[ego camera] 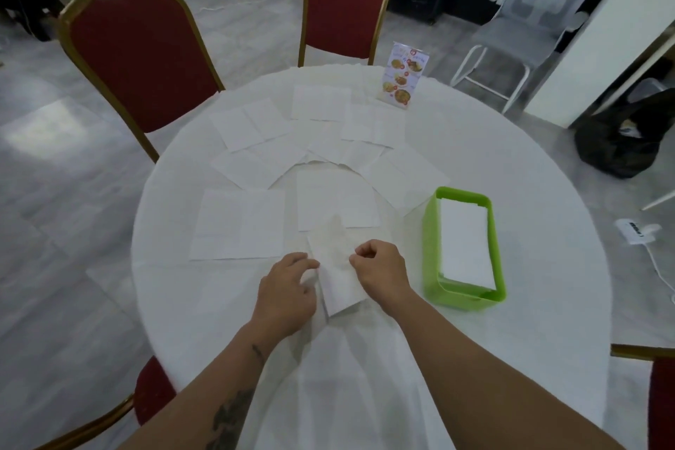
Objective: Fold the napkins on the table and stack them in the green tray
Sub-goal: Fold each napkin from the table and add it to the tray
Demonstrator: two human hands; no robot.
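Observation:
A white napkin (336, 267), folded into a narrow strip, lies slanted on the round table near the front. My left hand (286, 290) pinches its left edge with thumb and fingers. My right hand (381, 268) has its fingers curled and pinches the napkin's right edge. The green tray (431, 230) stands to the right of my hands, with a stack of folded white napkins (465, 241) inside it. Several unfolded napkins (239, 225) lie spread flat across the middle and far side of the table.
The table (548, 194) wears a white cloth. A menu card stand (401, 75) is at the far edge. Red chairs (142, 58) with gold frames stand behind the table, and another sits at the near left. A black bag (628, 135) lies on the floor, right.

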